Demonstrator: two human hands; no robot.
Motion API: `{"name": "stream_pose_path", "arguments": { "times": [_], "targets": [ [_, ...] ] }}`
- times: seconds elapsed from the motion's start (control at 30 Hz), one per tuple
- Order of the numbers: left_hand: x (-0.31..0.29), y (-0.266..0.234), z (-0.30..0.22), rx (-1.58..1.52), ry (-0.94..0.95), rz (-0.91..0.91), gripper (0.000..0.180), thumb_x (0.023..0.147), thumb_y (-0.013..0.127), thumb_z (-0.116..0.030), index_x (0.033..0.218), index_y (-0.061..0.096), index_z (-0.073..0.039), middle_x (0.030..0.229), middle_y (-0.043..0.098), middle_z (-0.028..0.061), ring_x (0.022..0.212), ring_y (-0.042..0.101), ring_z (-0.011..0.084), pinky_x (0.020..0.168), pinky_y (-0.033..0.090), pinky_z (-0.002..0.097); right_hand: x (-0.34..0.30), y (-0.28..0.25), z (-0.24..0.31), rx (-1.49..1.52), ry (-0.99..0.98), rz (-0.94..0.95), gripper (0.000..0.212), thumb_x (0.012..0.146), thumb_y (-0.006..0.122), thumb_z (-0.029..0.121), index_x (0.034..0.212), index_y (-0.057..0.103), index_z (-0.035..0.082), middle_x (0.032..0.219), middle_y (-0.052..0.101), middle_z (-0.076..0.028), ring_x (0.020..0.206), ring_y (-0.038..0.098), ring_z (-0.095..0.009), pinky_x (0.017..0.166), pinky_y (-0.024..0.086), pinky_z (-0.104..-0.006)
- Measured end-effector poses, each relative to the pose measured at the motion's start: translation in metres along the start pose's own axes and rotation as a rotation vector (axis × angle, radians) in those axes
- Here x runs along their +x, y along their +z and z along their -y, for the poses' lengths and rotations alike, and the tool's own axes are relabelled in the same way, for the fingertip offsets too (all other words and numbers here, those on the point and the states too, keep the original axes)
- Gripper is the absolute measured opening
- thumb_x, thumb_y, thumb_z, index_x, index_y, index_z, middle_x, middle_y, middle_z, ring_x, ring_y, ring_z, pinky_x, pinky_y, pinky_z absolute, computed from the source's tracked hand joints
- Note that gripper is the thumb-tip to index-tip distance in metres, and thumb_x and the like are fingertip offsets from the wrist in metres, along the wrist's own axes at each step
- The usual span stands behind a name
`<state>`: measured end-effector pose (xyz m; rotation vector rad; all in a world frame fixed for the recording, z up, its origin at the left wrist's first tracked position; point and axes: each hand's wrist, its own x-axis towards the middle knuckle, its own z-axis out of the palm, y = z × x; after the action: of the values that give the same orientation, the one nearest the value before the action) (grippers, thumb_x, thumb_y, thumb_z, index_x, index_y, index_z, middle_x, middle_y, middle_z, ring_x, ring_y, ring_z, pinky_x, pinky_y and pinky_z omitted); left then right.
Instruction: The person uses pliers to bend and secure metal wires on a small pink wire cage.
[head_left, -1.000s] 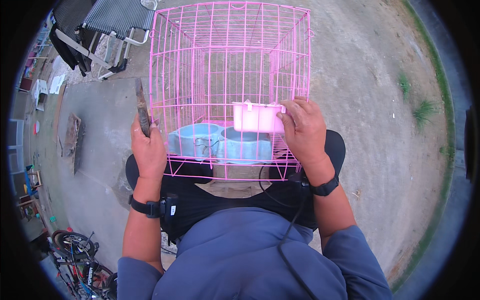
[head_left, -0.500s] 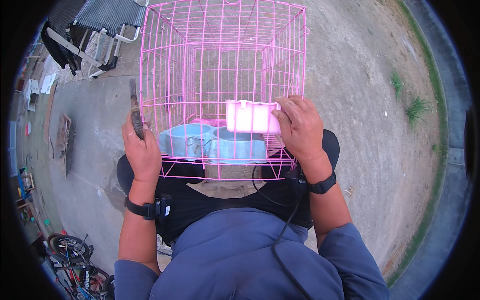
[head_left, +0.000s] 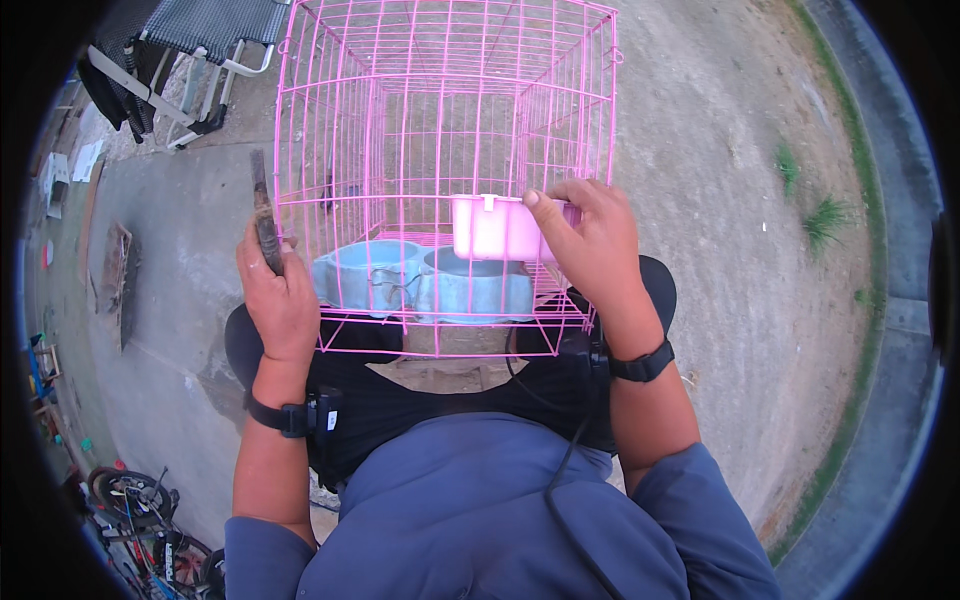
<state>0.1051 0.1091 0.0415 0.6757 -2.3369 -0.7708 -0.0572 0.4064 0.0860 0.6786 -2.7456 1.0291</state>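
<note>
A pink wire cage [head_left: 440,76] stands upright in front of me, between my knees. My left hand [head_left: 272,300] is at its left side, closed round a narrow, dark, rusty hand tool [head_left: 263,215] that points up; its exact kind is not clear. A pink plastic feeding cup [head_left: 490,228] sits against the front wires on the right. My right hand [head_left: 592,235] grips this cup at its right end, thumb on the upper rim, other fingers partly hidden behind. Inside the cage, on its floor, lies a pale blue double bowl [head_left: 425,285].
A folding chair [head_left: 205,50] stands at the far left. Bicycles [head_left: 150,530] are at the lower left, and a worn board [head_left: 117,280] lies on the concrete. A black cable [head_left: 565,465] runs down my front. Grass tufts [head_left: 826,222] grow at the right.
My right thumb has shifted left and up onto the feeding cup's rim. The view has moved slightly. My left hand still holds the tool beside the cage.
</note>
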Motion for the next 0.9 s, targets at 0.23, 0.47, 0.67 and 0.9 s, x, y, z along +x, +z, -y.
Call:
{"name": "stream_pose_path", "arguments": {
  "times": [0.23,0.47,0.67,0.9],
  "targets": [
    [0.000,0.000,-0.007,-0.056,-0.042,0.012,0.045,0.098,0.052,-0.002,0.142,0.048,0.004,0.120,0.058,0.0203,0.101,0.068,0.0299,0.091,0.052,0.0407,0.007,0.003,-0.001,-0.024,0.064,0.030,0.036,0.090,0.076,0.036,0.081,0.073,0.002,0.073,0.068,-0.012,0.065,0.059,-0.027,0.065,0.046,-0.0409],
    [-0.001,0.001,-0.007,-0.069,-0.042,-0.004,0.045,0.098,0.052,-0.001,0.142,0.049,0.004,0.118,0.058,0.0200,0.102,0.067,0.0304,0.091,0.052,0.0409,0.007,0.000,-0.001,0.077,0.069,0.090,0.029,0.088,0.078,0.029,0.083,0.073,0.001,0.075,0.069,-0.012,0.066,0.061,-0.024,0.066,0.048,-0.0392],
    [0.000,0.001,-0.006,-0.063,-0.032,0.002,0.045,0.098,0.052,-0.002,0.142,0.048,0.005,0.119,0.057,0.0205,0.103,0.066,0.0315,0.092,0.051,0.0415,0.007,-0.014,-0.009,0.060,0.038,0.221,0.024,0.088,0.077,0.023,0.099,0.073,0.002,0.092,0.071,-0.014,0.086,0.066,-0.027,0.081,0.050,-0.0383],
    [0.000,0.000,-0.004,-0.055,-0.051,0.013,0.044,0.098,0.051,-0.002,0.142,0.048,0.005,0.121,0.058,0.0214,0.104,0.066,0.0319,0.094,0.051,0.0414,-0.002,-0.027,-0.019,0.089,-0.164,0.159,0.021,0.088,0.072,0.012,0.108,0.072,0.006,0.098,0.070,-0.014,0.091,0.066,-0.034,0.079,0.054,-0.0434]
  ]
}}
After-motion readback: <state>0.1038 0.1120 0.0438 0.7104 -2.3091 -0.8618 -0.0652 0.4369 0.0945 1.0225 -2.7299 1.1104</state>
